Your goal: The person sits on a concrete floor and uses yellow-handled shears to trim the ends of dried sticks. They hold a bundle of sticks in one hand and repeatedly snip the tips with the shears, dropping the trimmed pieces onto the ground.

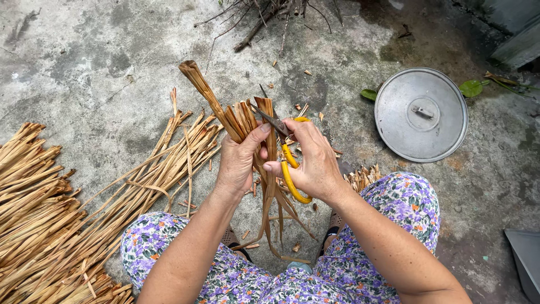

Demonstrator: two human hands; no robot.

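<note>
Ground: bare grey concrete floor (101, 50), stained and cracked, with small cut scraps scattered round my hands.
Big pile: a heap of dried straw-coloured strips (50, 214) lies at 9 o'clock from my hands, fanning from the lower left edge up toward the middle.
My legs: I squat in floral purple trousers (405, 205), knees at 5 and 7 o'clock below my hands.
Pot lid: a round grey metal lid (421, 114) with a small centre handle lies flat on the concrete at 2 o'clock, well apart from my hands.
Twigs: a tangle of dry twigs (264, 17) sits at 12 o'clock by the top edge.
Bundle in hand: a bunch of dried strips (239, 121) stands roughly upright at the middle of the view. One folded strip juts out toward 11 o'clock, and the loose tails hang down between my knees.
Left hand: my left hand (236, 163) is wrapped tight round the bunch, thumb pressed along its front.
Right hand: my right hand (312, 160) is closed round the yellow handles, fingers through the loops.
Scissors: yellow-handled scissors (288, 169) point toward 11 o'clock, dark blades parted a little at the top ends of the bunch.
Cut ends: a small heap of short cut stubs (363, 177) lies at 3 o'clock, just beside my right knee.
Leaves: green leaves (471, 88) lie by the lid's rim.
</note>
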